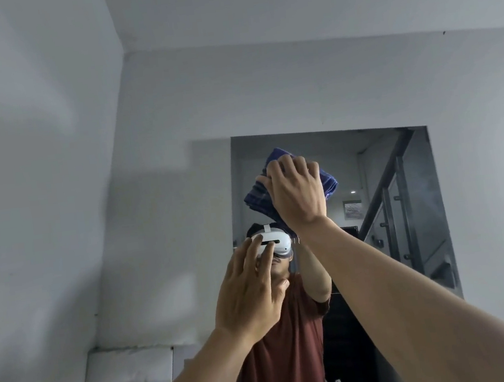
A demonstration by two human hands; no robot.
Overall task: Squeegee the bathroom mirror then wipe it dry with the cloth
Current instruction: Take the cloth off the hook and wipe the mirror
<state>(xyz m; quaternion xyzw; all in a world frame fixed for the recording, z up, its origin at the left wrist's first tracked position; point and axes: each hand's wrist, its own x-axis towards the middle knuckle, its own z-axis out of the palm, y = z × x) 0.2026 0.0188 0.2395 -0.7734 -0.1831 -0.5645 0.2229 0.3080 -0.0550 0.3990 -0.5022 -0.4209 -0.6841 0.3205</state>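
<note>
working at the mirror (404, 203), set into a pale grey wall (53, 183). pressing a folded dark blue cloth (256, 199) flat to the glass in the mirror's upper middle, just under its top edge. covering most of the cloth with the right hand (297, 191), fingers bent over the wad's upper side and thumb hooking its left edge, so gripping and pushing at once. holding the left hand (247, 296) up at the mirror's lower left, fingers spread wide and nearly straight, carrying nothing; touching the glass or hovering just off it, not possible to tell. judging the drying pass to be in hand, with the squeegee nowhere in view. showing in the mirror's reflection: a person in a dark red shirt (282, 345) and white headset (274, 243), a stair rail (385, 180) behind. expecting the cloth to handle light, soft and limp, bunching or unfolding under a loose grip and dragging a little on damp glass. best taking hold across the folded stack with the palm flat behind it and fingertips hooking the leading edge, keeping the layers together. treating the mirror as rigid, slick and breakable, so spreading pressure rather than leaning on one spot. noting faint haze on the mirror's right side, possibly moisture, too faint to be sure.
</note>
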